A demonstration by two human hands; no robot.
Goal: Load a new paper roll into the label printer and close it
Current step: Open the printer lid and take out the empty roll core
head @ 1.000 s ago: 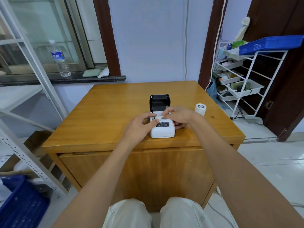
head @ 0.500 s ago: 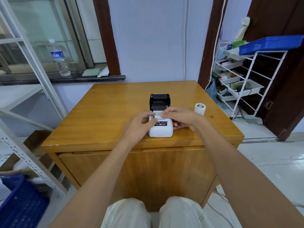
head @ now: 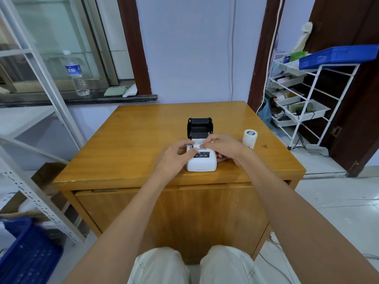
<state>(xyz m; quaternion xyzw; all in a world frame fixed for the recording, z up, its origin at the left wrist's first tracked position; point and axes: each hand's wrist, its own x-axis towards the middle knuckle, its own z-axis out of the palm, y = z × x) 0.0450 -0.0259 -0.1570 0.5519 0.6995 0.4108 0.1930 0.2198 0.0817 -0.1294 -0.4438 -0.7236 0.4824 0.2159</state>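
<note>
A small white label printer [head: 202, 163] sits near the front edge of the wooden table [head: 143, 140]. Its black lid [head: 200, 128] stands open and upright at the back. My left hand [head: 174, 155] rests on the printer's left side, with thumb and fingertips pinching at the white paper strip [head: 198, 145] over the paper bay. My right hand [head: 222, 146] covers the printer's right side, its fingertips on the same strip. The roll inside the bay is mostly hidden by my fingers. A second white paper roll [head: 250, 138] stands upright on the table, just right of my right hand.
A white wire rack [head: 303, 103] with trays and a blue crate [head: 336, 56] stands to the right of the table. A water bottle [head: 77, 76] is on the window sill at the back left. A metal shelf frame [head: 37, 193] and a blue bin [head: 26, 257] are at the left.
Both hands stay on the printer; the fingertips have shifted slightly back along the paper strip toward the open bay. The printer and the spare roll have not moved.
</note>
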